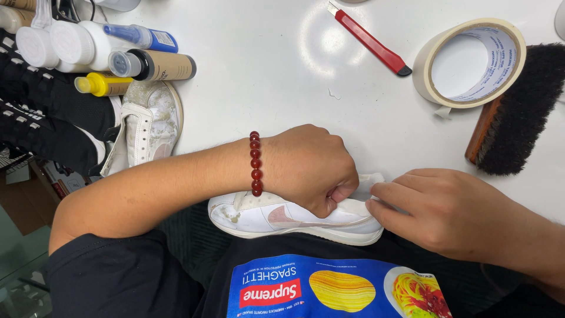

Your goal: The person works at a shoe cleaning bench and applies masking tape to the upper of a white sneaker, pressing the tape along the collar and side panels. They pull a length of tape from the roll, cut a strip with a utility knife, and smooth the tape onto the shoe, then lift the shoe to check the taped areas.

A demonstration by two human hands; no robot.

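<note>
Your left hand [309, 168] is closed tight on the top of a white shoe [294, 218] that lies on its side at the table [276, 70] edge, right by your tummy. Your right hand [450, 215] pinches the shoe's heel end; a tape roll [425, 65], brush [518, 112] and red cutter [369, 40] lie further back

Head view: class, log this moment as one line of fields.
left hand: gripping white sneaker | right hand: pinching white strip at sneaker heel | nearby: tape roll, brush, red cutter
</note>
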